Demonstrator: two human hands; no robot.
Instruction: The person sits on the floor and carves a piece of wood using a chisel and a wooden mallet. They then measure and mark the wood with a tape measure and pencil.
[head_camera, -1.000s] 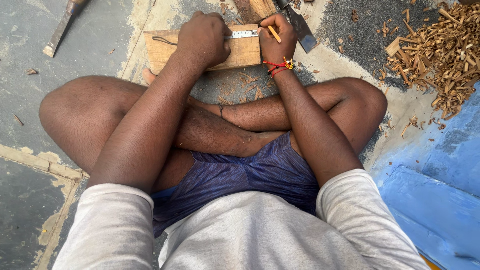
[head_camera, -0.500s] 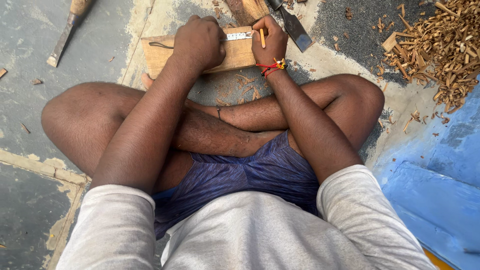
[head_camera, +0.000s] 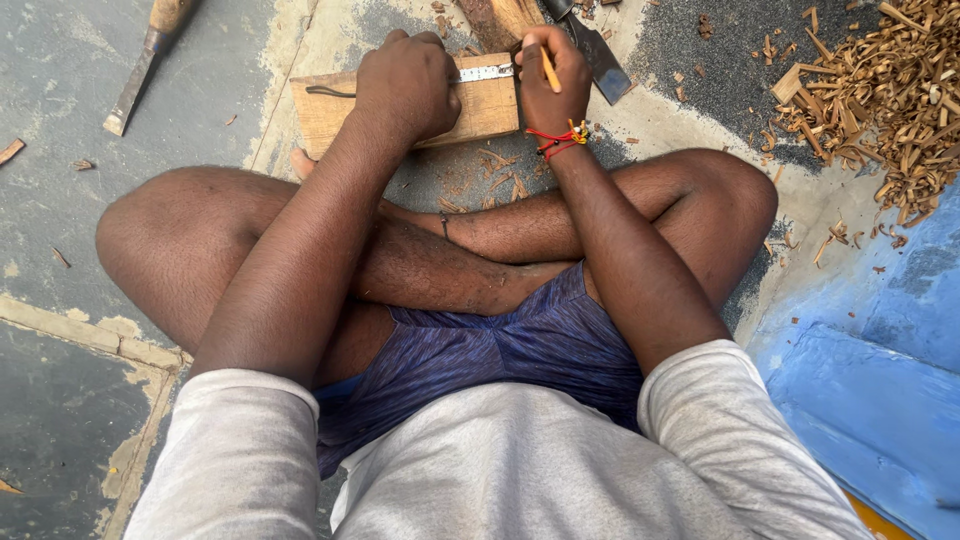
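A person sits cross-legged on a worn grey concrete floor (head_camera: 70, 150), seen from above, with a flat rectangular block of pale wood (head_camera: 330, 110) lying on the floor just beyond the crossed shins. The left hand (head_camera: 410, 85) is curled, palm down, on top of the block and presses a narrow metal ruler (head_camera: 487, 72) against its upper face; only the ruler's right end shows past the knuckles. The right hand (head_camera: 553, 85), a red and orange thread bracelet (head_camera: 555, 140) at its wrist, pinches a short yellow pencil (head_camera: 549, 70) between thumb and fingers, the pencil held close to the ruler's end at the right edge of the block (whether its tip touches the wood cannot be made out). A thin dark curved line is drawn on the left part of the block.

Just beyond the right hand lies a broad flat steel chisel blade (head_camera: 598, 58), and beside it a reddish-brown piece of wood (head_camera: 500, 18) at the top edge of the view. A second wooden-handled chisel (head_camera: 145, 65) lies well apart at the upper left. A large heap of light brown wood chips (head_camera: 880, 90) is spread at the upper right, with loose shavings scattered between the knees and the block. A blue painted surface (head_camera: 880, 390) runs along the lower right. The person wears a light grey shirt and blue-purple shorts.
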